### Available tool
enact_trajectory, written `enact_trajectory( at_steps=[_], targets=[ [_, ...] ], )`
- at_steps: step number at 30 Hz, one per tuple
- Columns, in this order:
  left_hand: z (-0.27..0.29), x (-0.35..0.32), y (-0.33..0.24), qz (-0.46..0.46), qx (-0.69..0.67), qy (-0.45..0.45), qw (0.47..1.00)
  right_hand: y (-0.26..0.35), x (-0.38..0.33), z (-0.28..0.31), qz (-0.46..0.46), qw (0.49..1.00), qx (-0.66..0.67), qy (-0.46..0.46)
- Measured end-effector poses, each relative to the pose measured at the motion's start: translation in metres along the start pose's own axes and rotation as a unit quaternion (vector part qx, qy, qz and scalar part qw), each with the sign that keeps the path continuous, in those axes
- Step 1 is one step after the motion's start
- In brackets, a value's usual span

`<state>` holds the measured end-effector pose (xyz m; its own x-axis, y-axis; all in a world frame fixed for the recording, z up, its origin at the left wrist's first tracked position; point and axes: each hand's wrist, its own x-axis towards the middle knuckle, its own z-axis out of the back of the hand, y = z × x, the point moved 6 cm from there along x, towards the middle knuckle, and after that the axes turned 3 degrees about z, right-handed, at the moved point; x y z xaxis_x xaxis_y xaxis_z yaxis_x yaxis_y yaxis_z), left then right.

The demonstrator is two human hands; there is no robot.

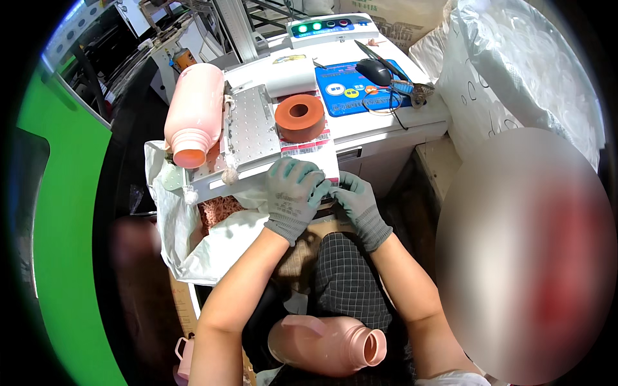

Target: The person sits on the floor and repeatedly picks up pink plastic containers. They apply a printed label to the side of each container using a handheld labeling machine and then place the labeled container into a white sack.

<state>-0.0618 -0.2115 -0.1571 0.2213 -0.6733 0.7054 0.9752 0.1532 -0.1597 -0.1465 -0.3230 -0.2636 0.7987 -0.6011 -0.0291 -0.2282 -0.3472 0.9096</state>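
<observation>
Both my hands wear grey-green knit gloves and meet at the table's front edge. My left hand (293,195) is closed, its fingers curled at the end of a strip of red-and-white printed labels (306,147). Close beside it, my right hand (362,209) pinches at the same edge; what lies between the fingertips is hidden. An orange-brown ring-shaped roll (300,118) rests on the labels. Across my lap lies a pink plastic jug body (322,344) with a handle, its open neck to the right. Another pink jug body (194,116) lies on a perforated metal plate (251,125), neck toward me.
A blue mat (360,87) carries a black mouse (373,72) and tools. Behind stands a white control box (331,29) with lit green buttons. A white sack (199,248) hangs at the front left; a large sack of clear plastic pieces (521,71) stands right. A blurred shape fills the lower right.
</observation>
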Motion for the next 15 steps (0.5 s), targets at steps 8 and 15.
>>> enact_trajectory(
  at_steps=[8,15],
  targets=[
    [0.009,0.004,-0.010,0.027,-0.010,0.009,1.000,0.008,-0.005,0.002,-0.010,1.000,-0.007,0.027],
    [0.106,-0.091,-0.062,0.137,-0.178,-0.020,0.974,0.069,-0.109,0.033,0.075,0.985,-0.092,-0.128]
  ],
)
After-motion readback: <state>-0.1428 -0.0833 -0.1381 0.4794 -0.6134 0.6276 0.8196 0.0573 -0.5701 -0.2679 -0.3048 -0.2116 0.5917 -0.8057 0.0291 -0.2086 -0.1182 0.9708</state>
